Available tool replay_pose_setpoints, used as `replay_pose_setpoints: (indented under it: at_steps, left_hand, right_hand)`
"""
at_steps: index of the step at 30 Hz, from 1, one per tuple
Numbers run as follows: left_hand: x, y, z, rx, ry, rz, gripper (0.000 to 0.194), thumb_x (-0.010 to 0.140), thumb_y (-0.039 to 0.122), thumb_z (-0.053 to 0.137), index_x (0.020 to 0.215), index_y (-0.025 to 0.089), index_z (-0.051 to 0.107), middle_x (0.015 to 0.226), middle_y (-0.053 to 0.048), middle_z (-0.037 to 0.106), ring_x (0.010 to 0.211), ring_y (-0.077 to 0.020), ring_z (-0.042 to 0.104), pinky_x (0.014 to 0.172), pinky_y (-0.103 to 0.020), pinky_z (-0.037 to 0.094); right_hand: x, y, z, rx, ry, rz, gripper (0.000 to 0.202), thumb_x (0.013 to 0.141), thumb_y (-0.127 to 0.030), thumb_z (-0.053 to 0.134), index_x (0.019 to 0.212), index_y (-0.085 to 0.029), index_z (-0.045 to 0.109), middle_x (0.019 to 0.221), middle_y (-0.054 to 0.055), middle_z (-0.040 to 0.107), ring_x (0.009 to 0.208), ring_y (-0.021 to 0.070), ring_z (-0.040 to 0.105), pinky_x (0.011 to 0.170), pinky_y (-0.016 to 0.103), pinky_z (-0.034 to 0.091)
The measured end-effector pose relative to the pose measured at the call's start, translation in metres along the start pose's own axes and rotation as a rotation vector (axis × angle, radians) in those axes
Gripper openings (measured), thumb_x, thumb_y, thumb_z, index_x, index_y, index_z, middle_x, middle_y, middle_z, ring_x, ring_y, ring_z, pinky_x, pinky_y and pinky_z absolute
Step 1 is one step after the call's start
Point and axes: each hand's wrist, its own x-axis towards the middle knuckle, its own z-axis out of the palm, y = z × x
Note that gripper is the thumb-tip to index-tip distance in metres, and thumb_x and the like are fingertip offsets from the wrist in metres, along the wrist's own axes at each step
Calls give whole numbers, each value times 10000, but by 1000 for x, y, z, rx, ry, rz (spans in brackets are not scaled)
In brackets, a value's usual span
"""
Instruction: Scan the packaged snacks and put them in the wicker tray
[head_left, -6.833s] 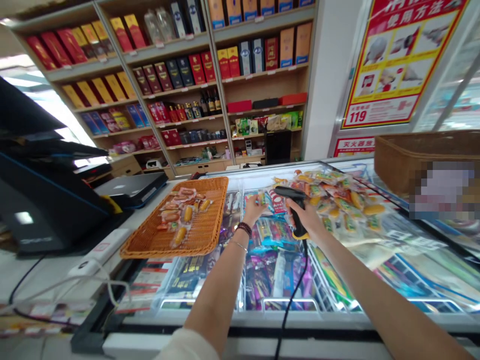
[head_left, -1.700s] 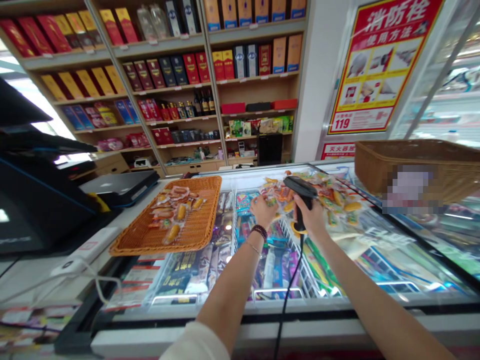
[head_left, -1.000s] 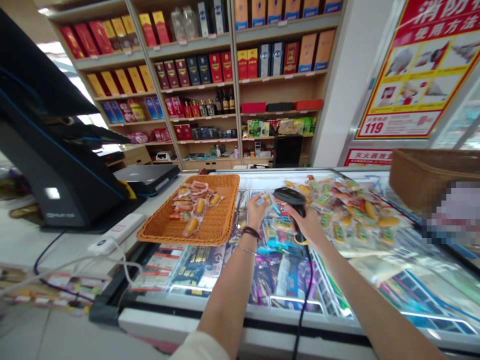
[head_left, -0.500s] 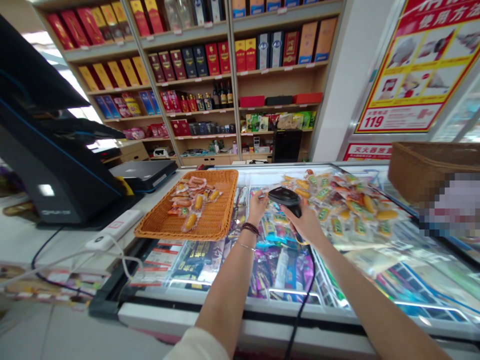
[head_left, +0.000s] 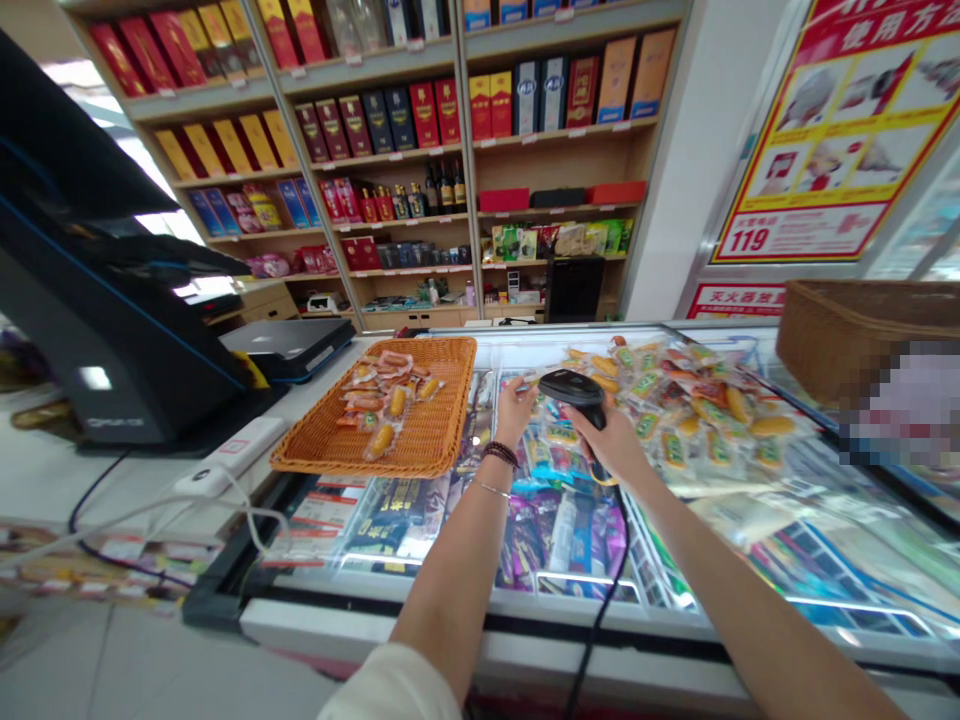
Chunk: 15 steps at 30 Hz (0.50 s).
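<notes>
My right hand [head_left: 613, 440] is wrapped round the handle of a black barcode scanner [head_left: 574, 388], its head pointing left over the glass lid. Beside that head, my left hand [head_left: 516, 412] is closed in a pinch; what its fingers hold is mostly hidden and too small to name. Left of my hands, an orange wicker basket [head_left: 300, 452] bears several wrapped sausages [head_left: 397, 402]. A heap of similar wrapped sausages [head_left: 690, 400] lies on the glass to the right of the scanner. The scanner's cable [head_left: 616, 580] runs down over the freezer's front edge.
Under the glass of the chest freezer [head_left: 360, 622] are colourful packets [head_left: 540, 530]. A black checkout machine [head_left: 135, 370], a flat scale [head_left: 289, 345] and a white power strip [head_left: 229, 455] stand at left. A brown basket [head_left: 847, 330] is at right, with stocked shelves [head_left: 375, 150] behind.
The scanner and both hands have stayed almost in place. My left hand has shifted very slightly, and the view has tilted a little.
</notes>
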Motion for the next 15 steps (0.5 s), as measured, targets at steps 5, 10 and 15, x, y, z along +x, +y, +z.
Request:
replay_pose_setpoints:
  at_steps: [5,10,15]
  left_hand:
    - [-3,19,5,-57,72,-16,163,764,196,759,916,163,712,864,-55,745,730,-144,667,720,-261,530]
    - [9,57,-19,-158,232,-102,207,766,240,799,912,151,682,875,-49,713,712,-123,652,679,-239,529]
    - [3,94,-104,-179,453,-113,117,809,175,730,866,141,633,814,-53,682,698,-138,652,690,-283,556]
  right_hand:
    - [12,-15,7,268,59,55,490,748,-680,730,629,-249,530,426,-15,514,340,145,468,364,287,391]
    - [38,-53,29,567,-20,109,431,686,-585,827,737,-224,597,578,-28,577,377,107,481,337,251,389]
    - [48,-82,70,639,-122,145,398,687,-515,846,789,-205,618,573,-29,591,382,102,486,330,233,386]
